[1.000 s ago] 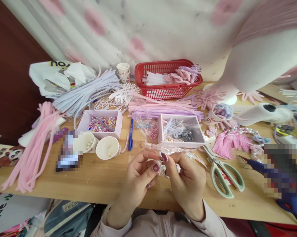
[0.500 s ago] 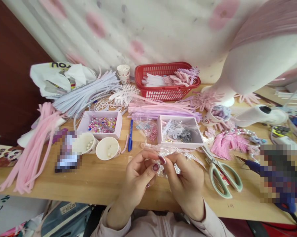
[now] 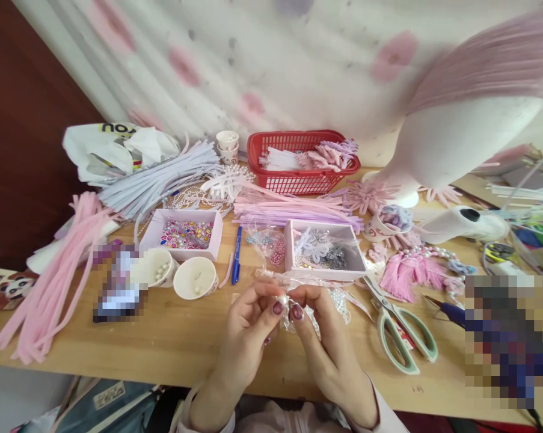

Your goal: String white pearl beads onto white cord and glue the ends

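Note:
A small white pearl bead (image 3: 282, 299) sits at the meeting fingertips of both hands, above the front part of the table. My left hand (image 3: 252, 328) pinches it between thumb and index finger. Close against it on the right, my right hand (image 3: 328, 340) has its thumb and index finger pinched together; whatever they grip is too small to make out. Beneath and behind the fingers lies a clear plastic bag of beads (image 3: 338, 304), partly covered by the hands. Green-handled scissors (image 3: 400, 328) lie to the right of my right hand.
Behind the hands stand a box of silvery pieces (image 3: 356, 272), a box of coloured gems (image 3: 212, 240) and a paper cup (image 3: 196, 276). A blue pen (image 3: 237, 255) lies between. Farther back is a red basket (image 3: 298, 183). Pink pipe cleaners (image 3: 50, 282) lie left.
My hands have turned slightly so that the pearl bead shows between the fingertips. My right thumb has moved down. The whole view has shifted a little.

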